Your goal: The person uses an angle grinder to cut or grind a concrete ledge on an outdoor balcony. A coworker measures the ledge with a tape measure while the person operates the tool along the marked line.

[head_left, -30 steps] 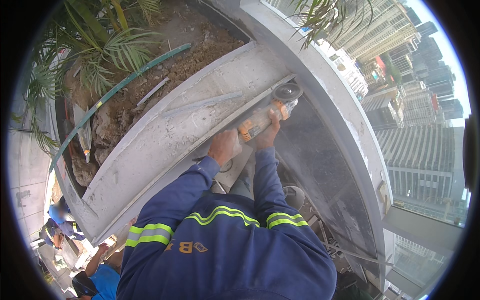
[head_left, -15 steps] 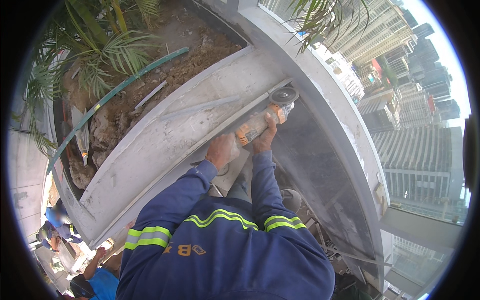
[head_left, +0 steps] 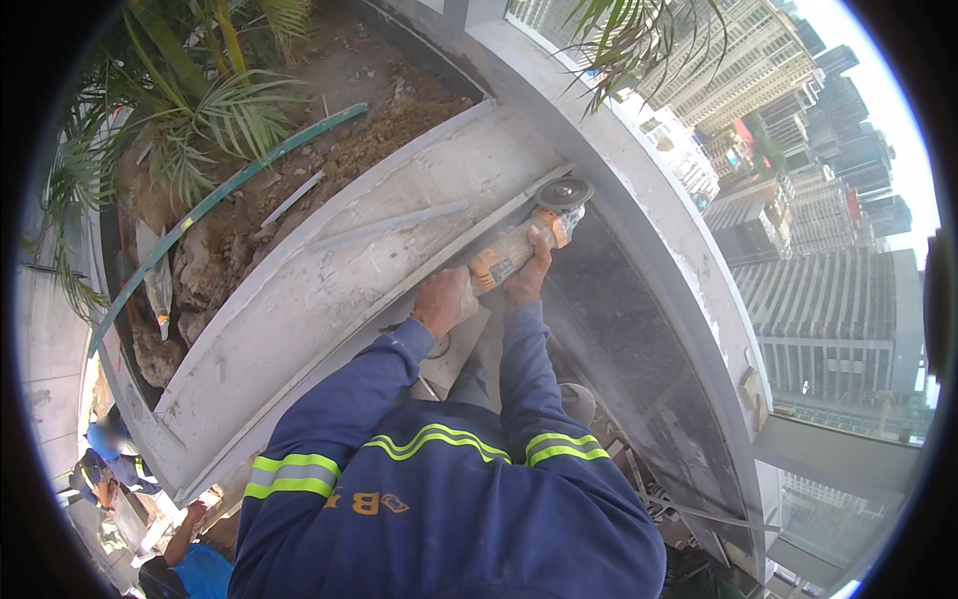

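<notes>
City buildings filled the right side of frame. Curved pale parapet swept from top centre down to lower right. Grey concrete ledge ran diagonally, left of centre; soil bed and palm sat upper left. Wearer's navy jacket, yellow-green bands, took up bottom centre. Lower left: co-worker in bright blue top, second person just above. Green strip lay bent across the soil. Angle grinder, orange and grey, dusty, was just above frame centre, tilted, head toward upper right. Left hand was closed around its rear end; right hand was wrapped around the body near the head. Disc sat near the ledge's upper end; couldn't tell if touching.
</notes>
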A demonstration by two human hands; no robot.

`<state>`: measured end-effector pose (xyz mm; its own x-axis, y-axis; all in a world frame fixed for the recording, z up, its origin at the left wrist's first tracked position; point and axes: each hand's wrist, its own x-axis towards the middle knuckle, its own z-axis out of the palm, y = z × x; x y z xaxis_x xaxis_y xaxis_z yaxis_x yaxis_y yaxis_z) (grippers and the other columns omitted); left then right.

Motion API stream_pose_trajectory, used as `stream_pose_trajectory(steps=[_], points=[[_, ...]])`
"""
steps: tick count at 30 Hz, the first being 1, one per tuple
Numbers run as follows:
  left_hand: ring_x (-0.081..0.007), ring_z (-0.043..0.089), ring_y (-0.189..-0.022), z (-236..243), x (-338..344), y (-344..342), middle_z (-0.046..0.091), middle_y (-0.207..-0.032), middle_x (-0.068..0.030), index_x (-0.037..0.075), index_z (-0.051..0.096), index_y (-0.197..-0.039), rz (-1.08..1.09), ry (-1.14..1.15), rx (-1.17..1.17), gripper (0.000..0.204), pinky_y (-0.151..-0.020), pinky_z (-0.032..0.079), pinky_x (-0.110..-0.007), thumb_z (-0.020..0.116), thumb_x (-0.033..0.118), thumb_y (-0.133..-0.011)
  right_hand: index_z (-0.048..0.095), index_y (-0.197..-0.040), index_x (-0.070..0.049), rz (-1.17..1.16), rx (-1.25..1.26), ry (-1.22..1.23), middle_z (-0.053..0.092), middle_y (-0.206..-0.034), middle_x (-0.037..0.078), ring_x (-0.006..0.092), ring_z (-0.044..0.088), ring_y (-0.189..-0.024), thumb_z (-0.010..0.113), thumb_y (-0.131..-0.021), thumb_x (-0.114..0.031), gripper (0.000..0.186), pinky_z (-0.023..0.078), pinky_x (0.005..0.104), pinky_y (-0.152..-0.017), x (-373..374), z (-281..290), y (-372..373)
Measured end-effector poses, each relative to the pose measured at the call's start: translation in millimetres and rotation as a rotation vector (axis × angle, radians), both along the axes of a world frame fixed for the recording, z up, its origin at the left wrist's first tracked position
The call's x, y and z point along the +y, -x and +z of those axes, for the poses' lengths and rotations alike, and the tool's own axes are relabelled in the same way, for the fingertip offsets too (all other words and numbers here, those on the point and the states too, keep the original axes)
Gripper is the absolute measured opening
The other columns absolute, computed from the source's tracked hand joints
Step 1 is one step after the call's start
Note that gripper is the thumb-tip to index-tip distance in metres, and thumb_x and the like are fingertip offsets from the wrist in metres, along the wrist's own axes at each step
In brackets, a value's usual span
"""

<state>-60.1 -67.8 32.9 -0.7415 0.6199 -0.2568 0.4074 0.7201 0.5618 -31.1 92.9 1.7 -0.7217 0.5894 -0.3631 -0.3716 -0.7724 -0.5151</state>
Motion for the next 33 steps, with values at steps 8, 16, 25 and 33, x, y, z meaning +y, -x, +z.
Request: stream_pose_trajectory(steps=[8,16,25,33], points=[[-0.0426,0.07,-0.09,-1,3,0,0.071,-0.093,-0.0242,0.001,0.066,-0.095,-0.018,0.006,0.014,0.026,-0.082,0.056,-0.052,0.068,0.017,-0.075,0.054,-0.115,0.0,-0.023,-0.005,-0.009,0.063,-0.095,0.014,0.028,0.066,-0.087,0.072,-0.081,-0.025,0.046,0.058,0.0429,-0.08,7,-11,3],[-0.0441,0.07,-0.09,-2,6,0,0.07,-0.091,-0.0275,-0.002,0.067,-0.093,0.002,-0.032,-0.003,0.027,-0.081,0.055,-0.053,0.066,0.016,-0.073,0.056,-0.112,-0.002,-0.026,-0.029,-0.037,0.064,-0.096,0.014,0.0279,0.066,-0.087,0.072,-0.081,-0.026,0.042,0.058,0.0428,-0.078,13,-15,4],[-0.0443,0.069,-0.089,0,12,0,0.07,-0.091,-0.0266,-0.001,0.067,-0.092,0.007,-0.015,0.0,0.025,-0.081,0.055,-0.053,0.065,0.016,-0.074,0.057,-0.109,-0.001,-0.004,-0.024,-0.028,0.064,-0.093,0.014,0.027,0.067,-0.084,0.073,-0.081,-0.027,0.041,0.059,0.0413,-0.073,19,-14,5],[-0.0455,0.069,-0.088,-5,16,-1,0.07,-0.089,-0.0281,-0.002,0.067,-0.09,0.03,-0.057,0.006,0.026,-0.08,0.054,-0.055,0.066,0.016,-0.072,0.056,-0.11,-0.001,-0.011,-0.021,-0.026,0.064,-0.093,0.014,0.0278,0.067,-0.083,0.073,-0.081,-0.026,0.042,0.059,0.0419,-0.073,21,-11,6]])
